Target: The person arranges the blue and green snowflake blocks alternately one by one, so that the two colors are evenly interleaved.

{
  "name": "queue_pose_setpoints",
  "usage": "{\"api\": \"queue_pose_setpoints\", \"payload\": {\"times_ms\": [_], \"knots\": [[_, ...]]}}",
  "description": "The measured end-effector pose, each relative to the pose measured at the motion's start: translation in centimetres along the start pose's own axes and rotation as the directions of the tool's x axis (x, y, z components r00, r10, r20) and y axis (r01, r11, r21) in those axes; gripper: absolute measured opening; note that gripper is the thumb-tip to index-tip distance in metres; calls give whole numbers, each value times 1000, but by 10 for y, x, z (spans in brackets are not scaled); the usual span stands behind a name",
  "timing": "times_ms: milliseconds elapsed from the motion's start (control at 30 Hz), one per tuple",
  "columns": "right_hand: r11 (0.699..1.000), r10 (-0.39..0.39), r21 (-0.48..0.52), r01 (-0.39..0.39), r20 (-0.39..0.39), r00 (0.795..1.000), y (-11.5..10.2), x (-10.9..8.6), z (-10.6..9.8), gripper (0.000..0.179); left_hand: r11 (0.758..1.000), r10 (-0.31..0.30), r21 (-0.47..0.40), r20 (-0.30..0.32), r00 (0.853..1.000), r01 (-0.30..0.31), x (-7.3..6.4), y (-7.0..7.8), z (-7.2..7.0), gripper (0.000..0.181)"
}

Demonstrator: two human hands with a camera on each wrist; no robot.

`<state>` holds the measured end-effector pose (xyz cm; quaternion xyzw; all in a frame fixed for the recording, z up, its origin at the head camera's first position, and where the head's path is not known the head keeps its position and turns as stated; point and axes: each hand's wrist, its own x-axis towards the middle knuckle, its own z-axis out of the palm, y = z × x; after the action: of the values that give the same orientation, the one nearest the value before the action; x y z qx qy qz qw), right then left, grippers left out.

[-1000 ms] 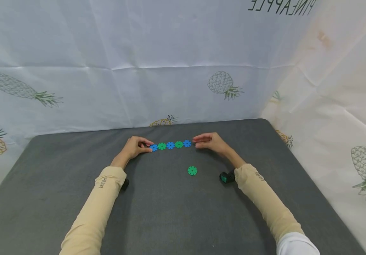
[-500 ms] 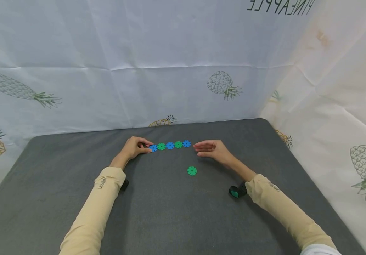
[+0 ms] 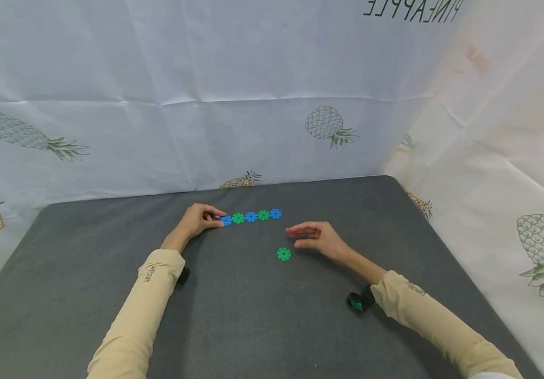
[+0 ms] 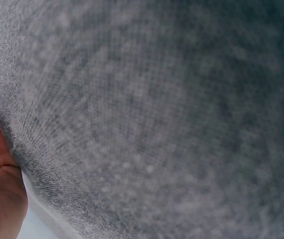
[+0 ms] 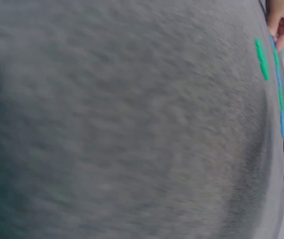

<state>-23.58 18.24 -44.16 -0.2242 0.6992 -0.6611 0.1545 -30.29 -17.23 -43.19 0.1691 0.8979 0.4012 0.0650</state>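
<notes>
A row of notched plastic discs, blue and green by turns, lies near the table's far side in the head view. At its left end my left hand [image 3: 197, 219] pinches a blue notched disc [image 3: 226, 220] between thumb and fingers. To the right of that come a green disc [image 3: 238, 218], a blue disc [image 3: 250, 216], a green disc [image 3: 264, 215] and a blue disc [image 3: 275, 213]. A loose green disc [image 3: 283, 254] lies flat, nearer to me. My right hand [image 3: 321, 238] hovers just right of and beyond it, thumb and fingers apart, holding nothing.
The grey table [image 3: 234, 316] has its far edge against a white curtain [image 3: 181, 137] printed with pineapples. Another curtain side [image 3: 494, 173] runs along the table's right. A black wrist camera [image 3: 360, 300] sits under my right forearm.
My right hand has left the right end of the disc row and come back toward the loose green disc, its fingers spread wider. My left hand keeps its pinch on the end blue disc.
</notes>
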Motion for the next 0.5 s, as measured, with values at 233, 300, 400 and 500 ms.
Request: {"api": "queue_pose_setpoints", "payload": {"times_ms": [233, 300, 400, 500], "knots": [[997, 10, 83, -11, 17, 1000, 5, -8, 9, 43, 1000, -12, -1, 4, 1000, 12, 1, -1, 0, 27], [996, 8, 89, -10, 15, 1000, 7, -9, 11, 43, 1000, -8, 3, 3, 1000, 8, 1, -1, -1, 27], [999, 13, 53, -13, -1, 1000, 8, -9, 14, 43, 1000, -2, 8, 3, 1000, 2, 0, -1, -1, 27], [1000, 13, 3, -13, -7, 1000, 9, -7, 17, 44, 1000, -4, 9, 6, 1000, 3, 0, 0, -2, 27]]}}
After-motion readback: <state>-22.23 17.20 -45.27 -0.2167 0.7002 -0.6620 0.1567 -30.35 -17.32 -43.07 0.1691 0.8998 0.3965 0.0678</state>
